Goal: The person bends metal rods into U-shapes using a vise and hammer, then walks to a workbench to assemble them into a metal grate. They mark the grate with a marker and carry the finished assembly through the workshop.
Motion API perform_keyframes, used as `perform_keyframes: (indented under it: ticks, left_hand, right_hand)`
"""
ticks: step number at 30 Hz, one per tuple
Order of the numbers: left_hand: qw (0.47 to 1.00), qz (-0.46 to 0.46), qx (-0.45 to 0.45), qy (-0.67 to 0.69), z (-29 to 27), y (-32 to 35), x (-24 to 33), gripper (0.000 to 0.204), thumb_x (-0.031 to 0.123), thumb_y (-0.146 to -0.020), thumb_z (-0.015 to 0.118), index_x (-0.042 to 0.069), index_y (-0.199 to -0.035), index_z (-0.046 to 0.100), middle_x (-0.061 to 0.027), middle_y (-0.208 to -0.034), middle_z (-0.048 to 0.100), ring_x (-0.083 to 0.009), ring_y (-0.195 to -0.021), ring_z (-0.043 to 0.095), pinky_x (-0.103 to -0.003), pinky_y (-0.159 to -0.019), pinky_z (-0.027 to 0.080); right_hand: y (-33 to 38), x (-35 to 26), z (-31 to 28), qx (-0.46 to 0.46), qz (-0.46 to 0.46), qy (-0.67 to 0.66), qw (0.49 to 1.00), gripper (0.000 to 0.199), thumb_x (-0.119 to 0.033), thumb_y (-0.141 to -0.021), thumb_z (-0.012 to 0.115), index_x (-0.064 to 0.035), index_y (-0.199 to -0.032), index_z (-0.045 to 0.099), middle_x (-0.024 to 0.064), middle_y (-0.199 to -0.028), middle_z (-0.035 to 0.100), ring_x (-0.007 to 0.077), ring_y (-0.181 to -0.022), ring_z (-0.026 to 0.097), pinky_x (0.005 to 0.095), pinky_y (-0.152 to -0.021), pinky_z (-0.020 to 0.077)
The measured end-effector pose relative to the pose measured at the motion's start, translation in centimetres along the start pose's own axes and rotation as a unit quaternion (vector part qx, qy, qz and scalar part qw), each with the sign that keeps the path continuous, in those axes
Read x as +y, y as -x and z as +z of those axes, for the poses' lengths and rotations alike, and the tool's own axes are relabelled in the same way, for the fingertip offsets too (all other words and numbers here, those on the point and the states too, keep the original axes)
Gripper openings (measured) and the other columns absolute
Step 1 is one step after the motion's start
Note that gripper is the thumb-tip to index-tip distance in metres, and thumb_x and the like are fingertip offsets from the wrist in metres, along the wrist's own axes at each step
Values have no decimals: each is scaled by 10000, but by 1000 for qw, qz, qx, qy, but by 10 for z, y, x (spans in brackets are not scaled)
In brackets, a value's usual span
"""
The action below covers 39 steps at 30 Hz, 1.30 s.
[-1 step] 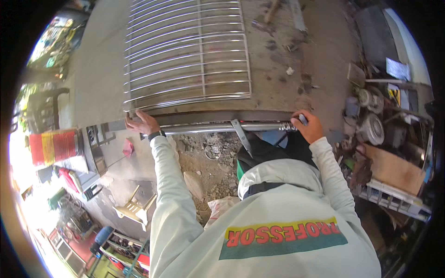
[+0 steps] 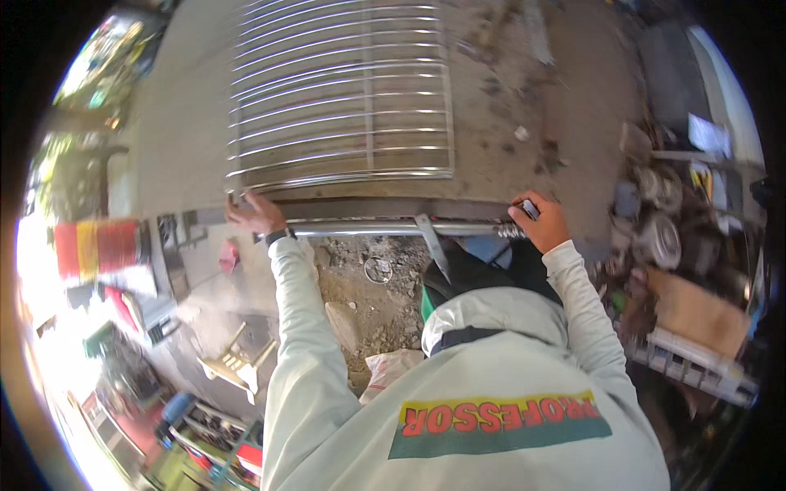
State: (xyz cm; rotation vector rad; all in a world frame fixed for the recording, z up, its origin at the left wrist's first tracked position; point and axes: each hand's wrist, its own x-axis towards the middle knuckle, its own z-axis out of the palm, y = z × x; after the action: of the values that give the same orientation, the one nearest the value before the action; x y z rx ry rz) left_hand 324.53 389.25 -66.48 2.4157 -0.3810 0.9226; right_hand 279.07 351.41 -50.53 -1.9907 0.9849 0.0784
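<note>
A shiny metal wire rack [image 2: 368, 131] with many parallel rods lies flat on the worktable [image 2: 184, 147]. At its near left corner is my left hand [image 2: 258, 216], fingers apart, fingertips beside the corner and the table's front edge. My right hand [image 2: 544, 222] is closed at the right end of that edge, with a small dark and pale piece showing between thumb and fingers. What kind of thing it is, I cannot make out. Along the front edge below the table runs a long metal bar clamp [image 2: 360, 228], with a flat jaw [image 2: 432, 245] and a coiled spring [image 2: 511, 231].
Hammer-like tool [image 2: 495, 29] and a metal strip [image 2: 536, 33] lie at the table's far right. Rubble [image 2: 377, 303] covers the ground below. A cream plastic chair [image 2: 237, 364] stands lower left, a red and yellow bundle [image 2: 97, 248] farther left. Machine parts [image 2: 659, 237] crowd the right.
The view has shifted slightly, so the rack appears a little farther right. Both hands stay by the table's front edge in nearly the same places.
</note>
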Motion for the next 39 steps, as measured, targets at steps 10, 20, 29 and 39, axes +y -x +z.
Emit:
perform_keyframes:
  ticks: [10,20,29,39]
  left_hand:
    - [963,-168,-207,38,-2,-98,32,369,315,-836,731,79,-1119,746,-190,-1109,675,-348,-1002,670,-435,-913,519]
    - [936,-157,-313,-49,-6,-125,37,250,302,-800,717,133,-965,801,-162,-936,748,-364,-919,712,-435,-870,552]
    - [926,-101,-354,-80,11,-124,-8,310,392,-797,737,149,-977,804,-116,-966,760,-323,-925,723,-414,-852,555]
    - [922,-98,-369,-63,9,-133,20,302,370,-822,745,137,-1005,804,-102,-896,770,-263,-861,738,-380,-824,555]
  right_hand:
    - [-103,-77,44,23,-255,220,941,607,-225,-727,835,-98,-1284,632,95,-1228,584,335,-1141,558,439,-956,490]
    - [-117,-70,45,0,-313,257,914,531,-232,-760,798,-84,-1249,652,101,-1195,598,336,-1089,564,444,-939,484]
    - [-122,-57,42,86,-307,164,933,405,-182,-806,756,-94,-1194,683,126,-1146,635,347,-1076,599,456,-921,489]
    - [-123,-29,21,151,-103,33,983,185,-125,-834,708,-100,-1013,746,150,-938,675,353,-892,652,434,-800,528]
